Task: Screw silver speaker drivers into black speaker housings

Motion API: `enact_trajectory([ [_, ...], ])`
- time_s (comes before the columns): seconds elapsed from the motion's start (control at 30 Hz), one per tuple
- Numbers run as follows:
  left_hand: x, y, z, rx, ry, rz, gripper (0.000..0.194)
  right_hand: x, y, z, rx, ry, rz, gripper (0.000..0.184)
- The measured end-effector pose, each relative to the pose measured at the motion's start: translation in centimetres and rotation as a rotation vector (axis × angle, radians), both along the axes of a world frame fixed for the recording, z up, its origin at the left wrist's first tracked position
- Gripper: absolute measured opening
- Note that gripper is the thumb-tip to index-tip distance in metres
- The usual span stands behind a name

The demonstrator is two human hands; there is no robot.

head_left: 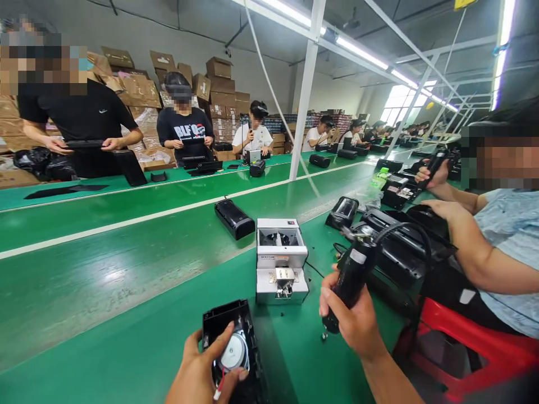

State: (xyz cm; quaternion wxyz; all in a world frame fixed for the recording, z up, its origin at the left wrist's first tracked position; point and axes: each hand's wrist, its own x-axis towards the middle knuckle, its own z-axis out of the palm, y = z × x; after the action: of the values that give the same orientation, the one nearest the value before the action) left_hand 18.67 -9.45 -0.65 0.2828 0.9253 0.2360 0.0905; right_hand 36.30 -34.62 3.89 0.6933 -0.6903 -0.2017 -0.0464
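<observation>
My left hand [200, 367] grips a black plastic speaker housing [252, 359] at the bottom middle. Inside the housing sits a round speaker [233, 352] with a silver back, and a red and white wire hangs near my thumb. My right hand [356, 317] is wrapped around a black electric screwdriver [351, 275], its bit pointing down and its cable looping off to the right. Between and beyond my hands stands a grey screw feeder [282, 261]. A few tiny dark screws lie on the green table beside it.
A black speaker [234, 217] lies on the green conveyor belt [105, 275]. More black housings [391, 247] crowd the right side, close to a seated co-worker [505, 224] and a red stool [475, 348]. A white post [305, 95] rises beyond the belt, with other people working across it.
</observation>
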Motion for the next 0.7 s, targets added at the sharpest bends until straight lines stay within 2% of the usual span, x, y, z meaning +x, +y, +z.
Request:
enact_trajectory([
  [0.1, 1.1, -0.4, 0.1, 0.020, 0.027, -0.021, 0.057, -1.1, 0.5, 1.7, 0.097, 0.014, 0.254, 0.029],
  [0.17, 1.5, -0.7, 0.4, 0.023, 0.035, -0.021, 0.056, -1.0, 1.7, 3.4, 0.166, -0.001, 0.355, 0.031],
  [0.27, 1.8, -1.2, 1.0, 0.025, 0.031, -0.013, 0.055, -0.5, 4.6, 6.1, 0.293, -0.144, 0.276, 0.052],
  [0.37, 1.7, -1.5, 1.2, 0.026, 0.004, -0.008, 0.053, -0.3, 7.5, 8.0, 0.357, -0.401, 0.037, 0.061],
  [0.43, 1.5, -1.7, 1.3, 0.023, -0.009, 0.000, 0.051, -0.2, 8.8, 8.2, 0.338, -0.534, -0.059, 0.061],
  [0.5, 1.3, -2.0, 1.6, 0.008, -0.016, 0.006, 0.050, -0.1, 9.4, 7.8, 0.277, -0.578, -0.081, 0.055],
  [0.63, 0.8, -2.7, 2.7, -0.029, -0.028, 0.022, 0.050, -0.2, 9.4, 6.8, 0.208, -0.459, -0.070, 0.037],
  [0.7, 0.7, -3.0, 3.4, -0.049, -0.026, 0.032, 0.051, -0.6, 9.2, 6.8, 0.199, -0.303, 0.013, 0.032],
])
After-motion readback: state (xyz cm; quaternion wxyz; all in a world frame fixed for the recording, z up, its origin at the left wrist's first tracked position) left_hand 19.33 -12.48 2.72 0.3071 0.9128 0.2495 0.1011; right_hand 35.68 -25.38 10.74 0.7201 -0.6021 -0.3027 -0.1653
